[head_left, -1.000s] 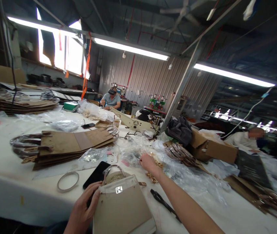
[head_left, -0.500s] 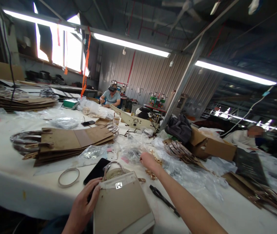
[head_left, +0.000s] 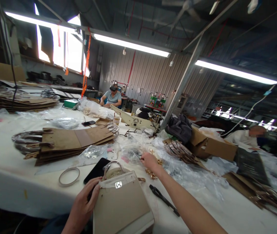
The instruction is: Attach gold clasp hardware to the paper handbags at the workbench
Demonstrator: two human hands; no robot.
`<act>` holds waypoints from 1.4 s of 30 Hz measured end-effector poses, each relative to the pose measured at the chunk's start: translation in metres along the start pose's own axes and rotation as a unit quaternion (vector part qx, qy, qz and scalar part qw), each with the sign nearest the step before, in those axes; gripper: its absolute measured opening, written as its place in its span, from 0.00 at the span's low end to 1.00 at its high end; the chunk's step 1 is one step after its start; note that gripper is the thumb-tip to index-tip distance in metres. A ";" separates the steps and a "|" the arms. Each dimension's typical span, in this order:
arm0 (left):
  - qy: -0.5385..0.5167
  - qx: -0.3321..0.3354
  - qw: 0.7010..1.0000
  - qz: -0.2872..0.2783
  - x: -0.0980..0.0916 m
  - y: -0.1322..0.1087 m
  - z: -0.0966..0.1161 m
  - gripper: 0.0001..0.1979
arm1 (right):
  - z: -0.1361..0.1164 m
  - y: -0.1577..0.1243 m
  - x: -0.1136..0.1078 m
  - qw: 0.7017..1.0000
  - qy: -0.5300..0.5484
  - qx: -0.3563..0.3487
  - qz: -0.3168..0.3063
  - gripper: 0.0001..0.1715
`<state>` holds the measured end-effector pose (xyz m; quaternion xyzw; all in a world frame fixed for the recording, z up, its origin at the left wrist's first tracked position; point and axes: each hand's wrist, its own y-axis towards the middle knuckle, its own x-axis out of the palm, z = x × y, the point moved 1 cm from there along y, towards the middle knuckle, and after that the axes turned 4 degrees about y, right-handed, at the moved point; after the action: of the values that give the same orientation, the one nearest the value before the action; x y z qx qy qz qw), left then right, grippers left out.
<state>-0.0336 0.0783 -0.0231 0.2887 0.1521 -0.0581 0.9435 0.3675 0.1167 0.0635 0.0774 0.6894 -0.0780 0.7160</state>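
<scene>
Seen from my remote seat, the beige bag [head_left: 121, 206] stands tilted at the near edge of the tabletop [head_left: 0, 139], in front of me and slightly left of the right forearm. The left hand [head_left: 86, 197] grips its upper left corner, thumb on the front face, the other fingers behind the edge. The right hand [head_left: 150, 162] reaches farther off, beside the gold-coloured fittings [head_left: 151, 174] and over clear plastic film [head_left: 131, 151]; its fingers are curled, but their tips are hidden, and I cannot tell whether they pinch anything.

I judge the bag light, with stiff, boxy walls that should keep their shape and a smooth face that could scuff or slip under a loose hold. The upper side edge, as gripped here, seems a sound place; the arched handle [head_left: 114, 163], apparently flexible, would let the body swing. The fittings look small, hard and apt to scatter, best lifted singly by fingertips.

Markings: a bright rectangular plate [head_left: 118, 185] near the bag's top bears a dark, squarish emblem; I can read no letters or brand on it.
</scene>
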 end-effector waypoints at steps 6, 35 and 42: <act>-0.002 -0.002 1.000 0.001 -0.001 0.000 0.003 0.21 | 0.003 0.004 0.003 1.000 0.004 -0.004 -0.001 0.13; -0.017 -0.018 1.000 -0.007 0.000 -0.001 0.007 0.19 | 0.001 -0.004 -0.017 0.967 0.186 0.074 0.158 0.20; -0.030 -0.028 0.999 -0.016 -0.001 -0.002 0.010 0.19 | -0.037 -0.075 -0.037 0.915 0.377 0.010 0.143 0.29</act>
<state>-0.0324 0.0715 -0.0161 0.2579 0.1296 -0.0781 0.9542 0.3139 0.0521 0.0988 0.2064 0.8888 0.0535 0.4056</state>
